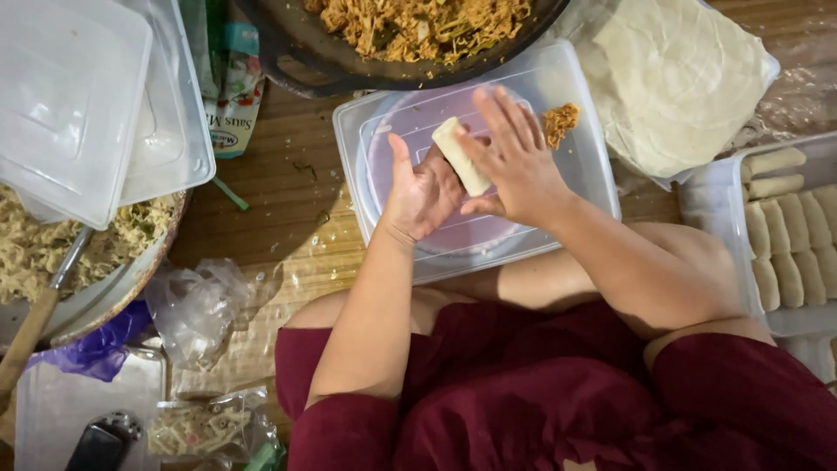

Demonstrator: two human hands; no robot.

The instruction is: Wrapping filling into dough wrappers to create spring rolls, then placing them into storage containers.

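The fingers of the right hand (514, 157) lie spread and nearly flat over a pale roll (462, 155), while the left hand (423, 187) cups it from beneath with its fingers loosely curled, so the roll sits pressed between the two palms, above a clear plastic lid (584, 166) that holds a purple plate (392, 148). The roll looks light, soft and thin-skinned, likely to tear or unwrap if squeezed; it is best held gently along its length. A small heap of filling (560, 122) lies just beside the hands. Farther out are a dark pan (288, 44) of shredded filling, a stack of wrappers (680, 78) and a tray (706, 201) of finished rolls.
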